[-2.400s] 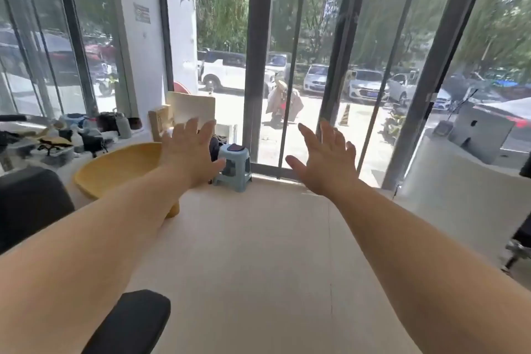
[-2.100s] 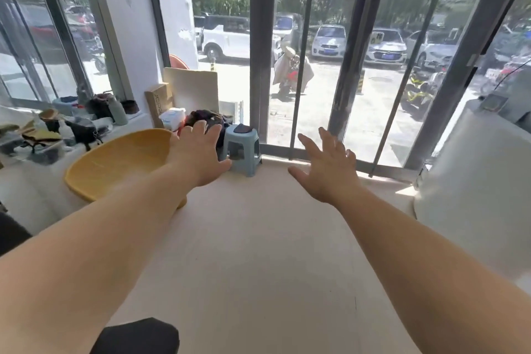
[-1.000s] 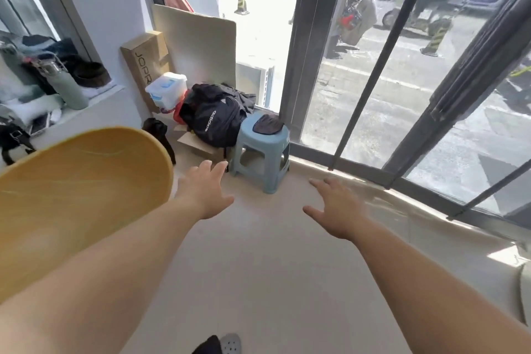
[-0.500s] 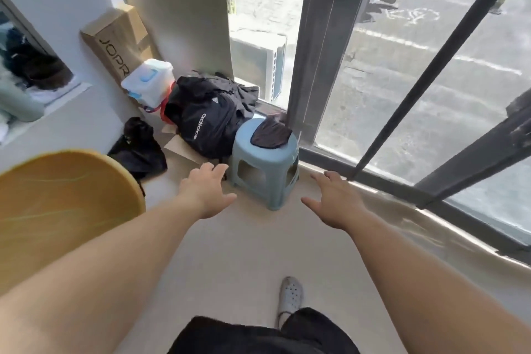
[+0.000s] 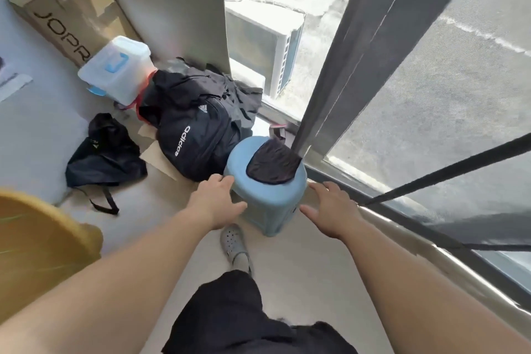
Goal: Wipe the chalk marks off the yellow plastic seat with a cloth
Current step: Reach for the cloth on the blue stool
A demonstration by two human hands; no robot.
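A dark cloth (image 5: 271, 164) is seen on a blue stool (image 5: 264, 204), flanked by the left hand (image 5: 217, 198) and right hand (image 5: 330, 210), fingers spread, nothing gripped; the yellow seat (image 5: 37, 244) lies well left.

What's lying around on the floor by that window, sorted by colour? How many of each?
Black: 3, the adidas backpack, the small black bag, the dark cloth lying on the stool
Blue: 1, the plastic stool
Yellow: 1, the plastic seat
Clear with blue latch: 1, the storage box
Brown: 1, the cardboard box
Total: 7
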